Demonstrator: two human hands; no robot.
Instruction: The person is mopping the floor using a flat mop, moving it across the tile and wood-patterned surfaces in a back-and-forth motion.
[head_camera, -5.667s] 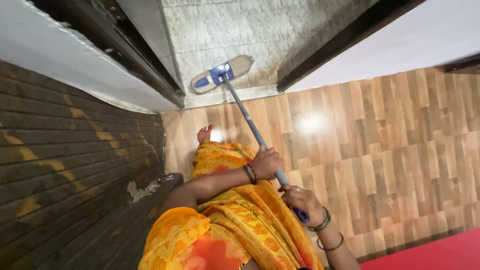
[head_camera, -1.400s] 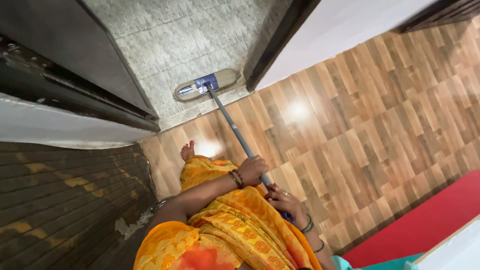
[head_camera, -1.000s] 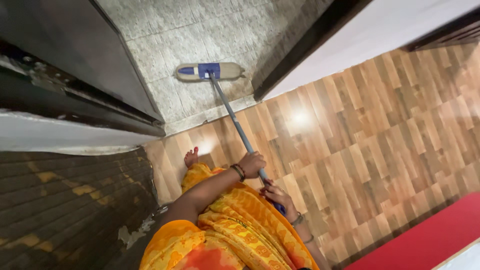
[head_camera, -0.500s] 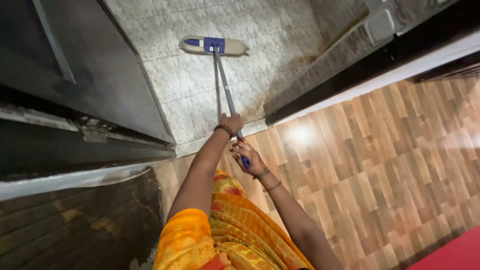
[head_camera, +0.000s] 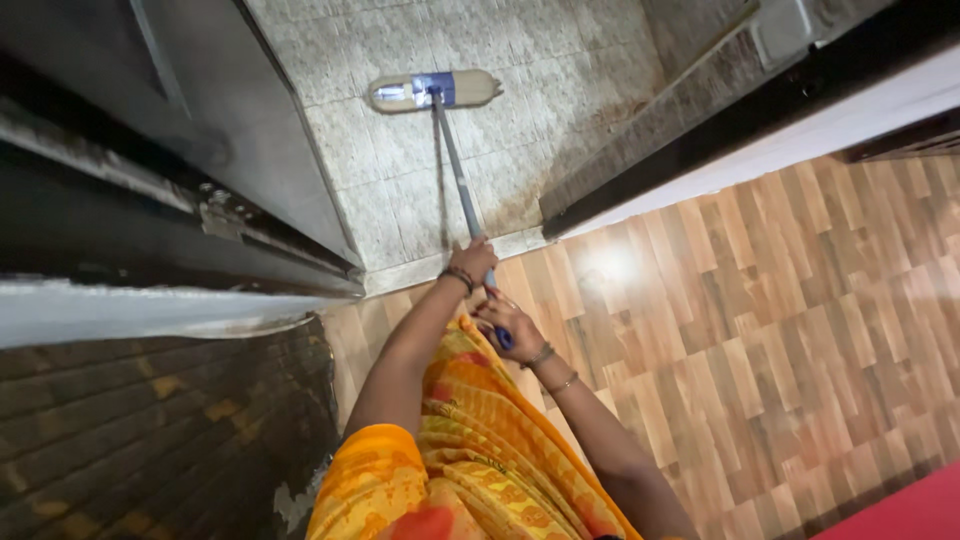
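The long grey metal mop pole (head_camera: 455, 165) with flat beige pad (head_camera: 432, 90) is gripped near its top by both closed hands, left hand (head_camera: 468, 260), right hand (head_camera: 507, 322); judged light, stiff, best held there

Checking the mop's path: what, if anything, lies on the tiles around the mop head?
Nothing visible. The mop head rests on bare grey tiles; both hands, left hand and right hand, grip the handle.

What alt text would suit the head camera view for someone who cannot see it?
Both hands, left above right, grip a flat mop's handle, its head out on grey tiles past a doorway. Wood-pattern floor lies to the right.
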